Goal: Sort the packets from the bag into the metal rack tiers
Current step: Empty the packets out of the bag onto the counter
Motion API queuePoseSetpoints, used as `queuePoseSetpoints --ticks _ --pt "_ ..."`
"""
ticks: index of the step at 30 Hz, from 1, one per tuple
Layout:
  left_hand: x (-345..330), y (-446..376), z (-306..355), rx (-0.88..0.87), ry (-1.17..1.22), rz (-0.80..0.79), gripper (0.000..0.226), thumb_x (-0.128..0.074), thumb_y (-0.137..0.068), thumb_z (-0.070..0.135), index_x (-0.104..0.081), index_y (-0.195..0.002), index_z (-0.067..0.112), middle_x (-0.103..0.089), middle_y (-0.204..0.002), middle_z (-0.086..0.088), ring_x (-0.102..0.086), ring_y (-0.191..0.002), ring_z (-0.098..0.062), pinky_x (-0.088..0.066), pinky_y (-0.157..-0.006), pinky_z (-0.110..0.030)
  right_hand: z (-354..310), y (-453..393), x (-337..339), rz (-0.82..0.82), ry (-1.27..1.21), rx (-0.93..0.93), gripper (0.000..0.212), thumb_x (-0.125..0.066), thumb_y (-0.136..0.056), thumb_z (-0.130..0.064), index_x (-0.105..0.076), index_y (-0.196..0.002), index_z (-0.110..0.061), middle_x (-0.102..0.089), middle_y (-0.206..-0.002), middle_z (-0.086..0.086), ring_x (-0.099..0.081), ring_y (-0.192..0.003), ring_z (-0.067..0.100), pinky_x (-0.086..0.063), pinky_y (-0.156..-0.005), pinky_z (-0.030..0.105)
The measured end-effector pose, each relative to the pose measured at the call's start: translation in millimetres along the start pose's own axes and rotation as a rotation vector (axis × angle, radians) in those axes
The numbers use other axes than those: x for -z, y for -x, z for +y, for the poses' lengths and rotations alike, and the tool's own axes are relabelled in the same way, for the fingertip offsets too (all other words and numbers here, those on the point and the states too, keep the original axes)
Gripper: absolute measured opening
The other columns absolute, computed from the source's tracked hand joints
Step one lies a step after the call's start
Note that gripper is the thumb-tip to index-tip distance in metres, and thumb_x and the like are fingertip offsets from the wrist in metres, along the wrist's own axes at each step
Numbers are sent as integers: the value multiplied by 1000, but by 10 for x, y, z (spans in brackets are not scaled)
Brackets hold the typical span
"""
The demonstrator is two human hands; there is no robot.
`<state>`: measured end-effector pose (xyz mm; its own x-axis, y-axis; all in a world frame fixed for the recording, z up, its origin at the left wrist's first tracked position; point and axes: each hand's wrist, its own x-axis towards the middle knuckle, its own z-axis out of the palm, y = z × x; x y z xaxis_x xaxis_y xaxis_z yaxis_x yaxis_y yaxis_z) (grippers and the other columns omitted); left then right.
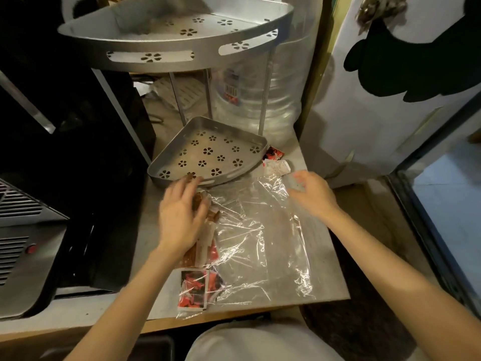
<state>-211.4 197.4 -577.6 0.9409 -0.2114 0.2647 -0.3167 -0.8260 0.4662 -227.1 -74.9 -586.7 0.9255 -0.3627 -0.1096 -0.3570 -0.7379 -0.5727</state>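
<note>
A clear plastic bag (260, 230) lies flat on the counter. My left hand (181, 214) rests over brown packets (212, 216) at the bag's left edge, fingers curled around them. My right hand (312, 191) pinches a small pale packet (295, 182) at the bag's upper right. Red-and-black packets (194, 289) lie at the bag's near left end. Two more packets, a red one (273, 153) and a white one (276, 168), sit beside the lower rack tier (179, 142), which holds nothing. The upper rack tier (166, 61) stands above it.
A large clear water jug (260, 100) stands behind the rack. A black and steel appliance (33, 204) fills the left side. A white fridge door (390, 113) is at the right. The counter's front edge (234, 312) runs just below the bag.
</note>
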Motion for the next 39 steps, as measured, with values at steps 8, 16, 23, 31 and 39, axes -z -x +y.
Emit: queuePoseSetpoints --ticks 8,16,23,31,39 --pt "-615 -233 277 -239 -260 -420 69 8 -86 53 -3 -147 23 -1 -157 3 8 -143 -12 10 -115 -37 -289 -207 -291 -113 214 396 51 -48 -93 -20 -33 -142 -16 -39 -148 4 -31 -138 20 -21 -114 36" --pt "-848 -215 251 -303 -354 -486 72 13 -81 52 4 -147 23 5 -157 0 11 -143 -14 19 -110 -40 -211 -235 -486 -25 494 475 35 -46 -92 -30 -54 -124 -17 -58 -128 2 -48 -121 20 -24 -106 36" --pt "-903 -187 209 -320 -333 -484 63 14 -81 54 16 -138 29 17 -149 7 19 -138 -12 19 -111 -43 -237 -250 -524 126 313 486 25 -60 -83 -7 -67 -107 -6 -68 -100 13 -58 -100 32 -40 -93 43" --pt "-949 -174 169 -323 -329 -502 63 15 -81 55 19 -139 28 15 -151 6 18 -139 -12 14 -115 -44 -198 -277 -394 116 46 391 14 -56 -88 -12 -69 -91 -8 -69 -96 8 -57 -97 25 -40 -94 39" --pt "-971 -157 139 -331 -361 -509 68 21 -78 54 20 -140 27 23 -150 5 24 -137 -15 22 -109 -40 -42 -211 19 99 -536 63 10 -56 -90 -13 -64 -95 -11 -62 -96 -1 -54 -89 9 -40 -81 21"
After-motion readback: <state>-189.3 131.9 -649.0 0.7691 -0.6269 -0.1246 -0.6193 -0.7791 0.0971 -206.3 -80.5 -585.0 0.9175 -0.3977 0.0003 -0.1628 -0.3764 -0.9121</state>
